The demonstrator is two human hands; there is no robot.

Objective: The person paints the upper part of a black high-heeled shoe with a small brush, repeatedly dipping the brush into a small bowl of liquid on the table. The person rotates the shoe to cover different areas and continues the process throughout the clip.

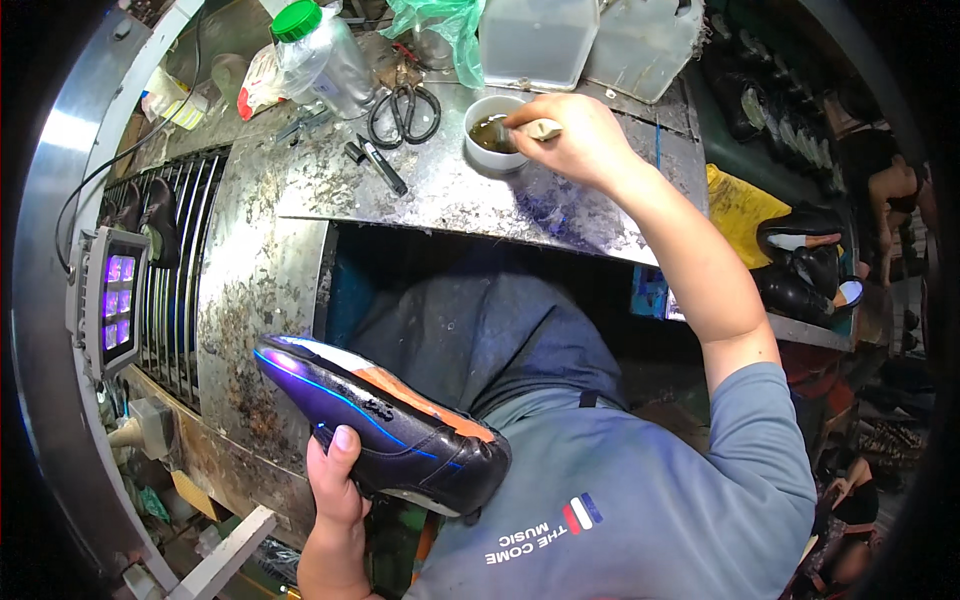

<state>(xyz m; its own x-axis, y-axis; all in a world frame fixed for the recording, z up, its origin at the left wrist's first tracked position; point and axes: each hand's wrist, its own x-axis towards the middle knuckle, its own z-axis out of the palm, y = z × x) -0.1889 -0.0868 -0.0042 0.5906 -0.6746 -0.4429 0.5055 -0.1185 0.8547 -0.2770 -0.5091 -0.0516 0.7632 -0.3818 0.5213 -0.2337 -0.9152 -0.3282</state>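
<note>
My left hand (pixel 338 475) is closed round a black shoe upper (pixel 400 445) and holds it tilted in front of my body, toe up to the left. Its underside shows white and tan sections, and a glowing blue line runs along its lower edge. Over the far side of the metal table, my right hand (pixel 585 140) grips a brush (pixel 543 129) by its pale handle. The brush's bristles are down inside a white cup (pixel 494 160) that has a yellowish-brown liquid in it. My right fingers partly hide the brush.
Scissors (pixel 404 115) and a black marker (pixel 384 168) lie left of the cup. Behind stand a green-lidded jar (pixel 335 70) and translucent plastic containers (pixel 538 45). A purple-lit lamp (pixel 118 300) hangs left, near a metal rack (pixel 180 250). More black shoes (pixel 800 285) sit at right.
</note>
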